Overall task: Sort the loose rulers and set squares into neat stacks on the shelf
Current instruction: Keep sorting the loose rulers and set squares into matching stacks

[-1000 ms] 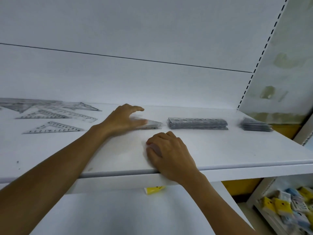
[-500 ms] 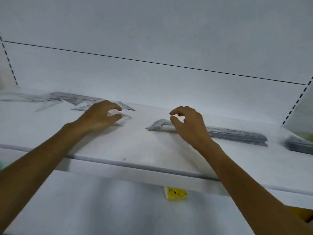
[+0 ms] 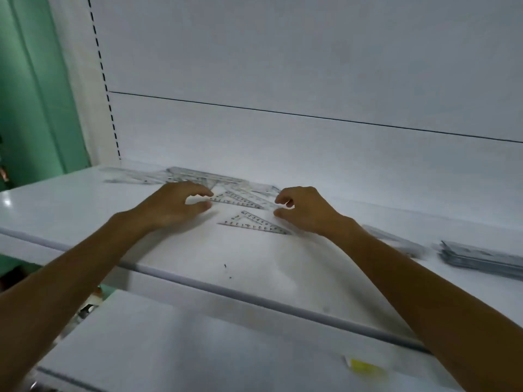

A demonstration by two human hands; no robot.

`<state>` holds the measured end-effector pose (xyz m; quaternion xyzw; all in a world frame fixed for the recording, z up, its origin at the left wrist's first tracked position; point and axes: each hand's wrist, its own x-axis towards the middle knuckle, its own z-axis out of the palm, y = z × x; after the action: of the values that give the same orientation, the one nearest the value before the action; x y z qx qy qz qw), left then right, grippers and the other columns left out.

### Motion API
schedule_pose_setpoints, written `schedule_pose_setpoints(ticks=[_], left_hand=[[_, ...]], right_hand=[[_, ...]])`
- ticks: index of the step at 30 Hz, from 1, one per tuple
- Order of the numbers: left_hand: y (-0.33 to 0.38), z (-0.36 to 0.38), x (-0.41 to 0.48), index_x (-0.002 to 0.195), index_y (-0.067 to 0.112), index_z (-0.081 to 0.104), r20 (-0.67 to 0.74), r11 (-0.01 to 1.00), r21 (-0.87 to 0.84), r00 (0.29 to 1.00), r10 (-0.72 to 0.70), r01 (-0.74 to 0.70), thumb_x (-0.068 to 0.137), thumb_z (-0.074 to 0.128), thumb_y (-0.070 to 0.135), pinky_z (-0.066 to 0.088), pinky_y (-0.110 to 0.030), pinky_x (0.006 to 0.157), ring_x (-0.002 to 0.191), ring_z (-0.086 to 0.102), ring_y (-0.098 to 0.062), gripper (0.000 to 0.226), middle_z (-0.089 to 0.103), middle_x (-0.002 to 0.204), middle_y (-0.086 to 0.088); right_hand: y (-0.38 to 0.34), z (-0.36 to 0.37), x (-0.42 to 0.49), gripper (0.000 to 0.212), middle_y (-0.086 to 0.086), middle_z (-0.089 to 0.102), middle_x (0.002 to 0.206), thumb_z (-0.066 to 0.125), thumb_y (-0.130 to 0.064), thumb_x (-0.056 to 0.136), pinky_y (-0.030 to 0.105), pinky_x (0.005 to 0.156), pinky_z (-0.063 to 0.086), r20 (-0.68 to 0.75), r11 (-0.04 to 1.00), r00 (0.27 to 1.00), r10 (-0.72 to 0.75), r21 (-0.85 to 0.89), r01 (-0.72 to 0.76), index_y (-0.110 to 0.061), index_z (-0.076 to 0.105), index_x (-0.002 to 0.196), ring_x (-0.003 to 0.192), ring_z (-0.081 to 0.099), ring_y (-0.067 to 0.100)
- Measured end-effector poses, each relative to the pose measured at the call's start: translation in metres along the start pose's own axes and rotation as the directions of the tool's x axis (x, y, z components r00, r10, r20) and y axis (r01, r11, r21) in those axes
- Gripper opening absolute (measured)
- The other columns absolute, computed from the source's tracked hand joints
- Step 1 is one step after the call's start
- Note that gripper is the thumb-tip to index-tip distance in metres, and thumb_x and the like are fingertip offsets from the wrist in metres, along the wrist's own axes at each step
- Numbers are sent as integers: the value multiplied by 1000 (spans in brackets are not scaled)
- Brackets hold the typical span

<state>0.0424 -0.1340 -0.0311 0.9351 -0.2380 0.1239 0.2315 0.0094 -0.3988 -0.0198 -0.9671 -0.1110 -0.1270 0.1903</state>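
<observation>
I see a white shelf (image 3: 85, 210) running across the middle of the frame, with a pale glare at its far left. Behind it stands a white back panel (image 3: 283, 58) crossed by a thin dark seam (image 3: 311, 116). At upper left, a slotted upright (image 3: 101, 66) borders a green wall (image 3: 34, 94). A lower white board (image 3: 169, 349) fills the bottom, with a blurred yellow tag (image 3: 363, 366) at lower right.

Left hand (image 3: 172, 206) and right hand (image 3: 304, 212) palm-down, side by side, loosely curled.

White shelf (image 3: 254, 267); clear black-marked set squares (image 3: 254, 222); green wall (image 3: 34, 94).
</observation>
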Motion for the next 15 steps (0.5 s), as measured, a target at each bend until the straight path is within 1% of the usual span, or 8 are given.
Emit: schedule_pose_setpoints(ticks=[3,4,6,9,12,15], left_hand=[[-9,1,17,123,22,56,60,998,44,998,31,-34,90,54,35,28,-17,91,122,46,-13,35,53,133,3],[-10,2,23,127,20,52,95,996,66,994,51,-57,92,51,34,29,-18,94,123,45,-15,37,51,135,1],[-7,7,33,133,17,44,184,987,110,978,97,-119,95,45,34,30,-26,103,128,40,-18,42,45,139,-3],[-4,15,41,138,18,37,272,971,130,949,159,-200,96,39,38,29,-32,106,131,35,-19,46,39,144,-2],[-12,20,45,132,18,43,354,957,167,920,166,-237,94,38,43,33,-39,104,126,38,-22,46,42,137,-5],[-14,17,45,126,18,49,333,964,136,927,173,-229,93,42,43,35,-39,100,120,40,-22,42,46,128,-4]], right_hand=[[-6,17,21,27,3,63,113,62,-25,85,25,86,45,14,999,999,33,-20,-33,-13,63,109,99,58,16],[-10,21,26,27,3,63,113,62,-24,84,24,85,44,2,999,999,35,-7,-35,-13,63,109,98,57,15],[-20,28,34,29,4,63,113,63,-20,84,23,85,45,-23,1000,1000,15,26,-15,-12,62,111,95,56,12],[-33,30,43,25,5,64,108,65,-17,83,24,84,46,-28,1000,999,-29,3,29,-10,63,108,91,58,13],[-39,36,40,24,4,63,107,64,-22,84,30,87,46,-20,998,999,-35,-57,33,-14,63,107,97,58,18],[-47,42,27,24,4,60,111,61,-22,86,35,89,43,-64,996,998,-27,-83,22,-17,63,109,101,55,20]])
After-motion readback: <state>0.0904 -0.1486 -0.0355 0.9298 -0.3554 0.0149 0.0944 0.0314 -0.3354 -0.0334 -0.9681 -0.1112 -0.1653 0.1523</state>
